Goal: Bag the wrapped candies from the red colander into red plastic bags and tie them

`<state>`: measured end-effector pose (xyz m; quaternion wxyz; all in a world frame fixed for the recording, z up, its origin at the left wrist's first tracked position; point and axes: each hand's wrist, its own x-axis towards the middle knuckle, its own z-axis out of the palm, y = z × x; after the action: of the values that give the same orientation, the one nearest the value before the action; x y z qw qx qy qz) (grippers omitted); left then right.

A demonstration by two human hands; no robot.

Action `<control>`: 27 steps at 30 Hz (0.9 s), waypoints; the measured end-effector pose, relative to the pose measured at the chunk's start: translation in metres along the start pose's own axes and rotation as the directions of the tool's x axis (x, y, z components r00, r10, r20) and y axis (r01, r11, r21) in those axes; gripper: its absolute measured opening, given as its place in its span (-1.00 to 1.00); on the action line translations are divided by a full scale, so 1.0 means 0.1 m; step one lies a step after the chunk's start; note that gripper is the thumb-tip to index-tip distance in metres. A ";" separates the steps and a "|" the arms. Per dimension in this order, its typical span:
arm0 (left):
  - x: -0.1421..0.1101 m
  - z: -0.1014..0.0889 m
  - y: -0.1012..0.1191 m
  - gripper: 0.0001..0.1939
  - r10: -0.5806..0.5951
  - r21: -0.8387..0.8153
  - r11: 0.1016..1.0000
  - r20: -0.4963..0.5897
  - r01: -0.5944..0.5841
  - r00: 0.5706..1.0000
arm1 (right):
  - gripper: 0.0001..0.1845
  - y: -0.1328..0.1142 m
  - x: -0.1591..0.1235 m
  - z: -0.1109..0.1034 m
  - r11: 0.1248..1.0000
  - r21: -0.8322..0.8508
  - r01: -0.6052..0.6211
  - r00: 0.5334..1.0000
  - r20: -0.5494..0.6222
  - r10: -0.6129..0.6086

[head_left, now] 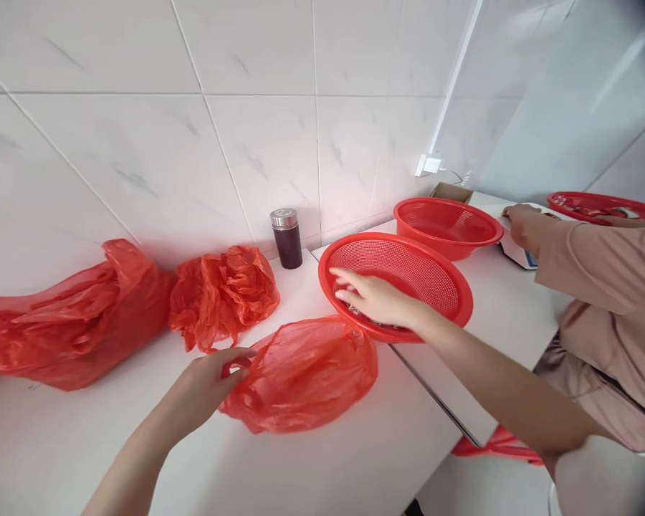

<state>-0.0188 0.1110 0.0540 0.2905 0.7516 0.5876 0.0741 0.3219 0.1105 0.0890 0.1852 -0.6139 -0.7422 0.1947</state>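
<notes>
Extended over round red perforated plastic basket (pixel 428 276), toward nine o'clock: right hand (pixel 379 297), digits apart. Curled at nine o'clock of thin red plastic bag (pixel 317 376), on white bench (pixel 327 473): left hand (pixel 209 383), grip unclear.

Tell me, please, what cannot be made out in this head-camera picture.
In the head view:
Near red basket: some contents hidden by the right hand.
Large red bag: left end cut off by frame edge.
White device: panel too small to read.
Far-right basket: right end cut off by frame edge, contents blurred.
</notes>
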 end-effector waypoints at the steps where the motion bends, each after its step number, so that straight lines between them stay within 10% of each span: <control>1: -0.05 -0.01 0.01 -0.61 -0.013 -0.050 0.999 -0.018 0.012 1.000 | -0.42 0.05 0.12 -0.04 0.999 -0.039 -0.015 1.000 0.013 0.015; 7: -0.28 0.09 -0.09 -0.44 -0.121 -0.383 0.920 -0.069 0.085 0.990 | -0.15 0.47 0.56 0.15 0.962 -0.232 -0.145 0.944 0.259 0.205; 18: -0.31 0.58 -0.14 -0.22 -0.221 -0.714 0.686 -0.021 0.140 0.975 | -0.79 0.44 1.10 0.25 0.963 -0.241 -0.124 0.932 0.304 0.196; 24: -0.33 0.61 -0.18 -0.25 -0.245 -0.692 0.716 -0.127 0.091 0.961 | -0.76 0.00 0.98 -0.15 0.988 -0.147 -0.041 0.999 -0.033 0.037; 27: -0.32 0.61 -0.18 -0.24 -0.233 -0.721 0.691 -0.151 0.054 0.961 | -0.75 -0.33 0.65 -0.03 0.944 0.220 0.244 0.959 0.086 -0.268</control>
<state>-0.0155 0.0626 0.0015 0.4920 0.5187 0.6003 0.3585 0.2838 0.1686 0.1107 0.2291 -0.4771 -0.8009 0.2801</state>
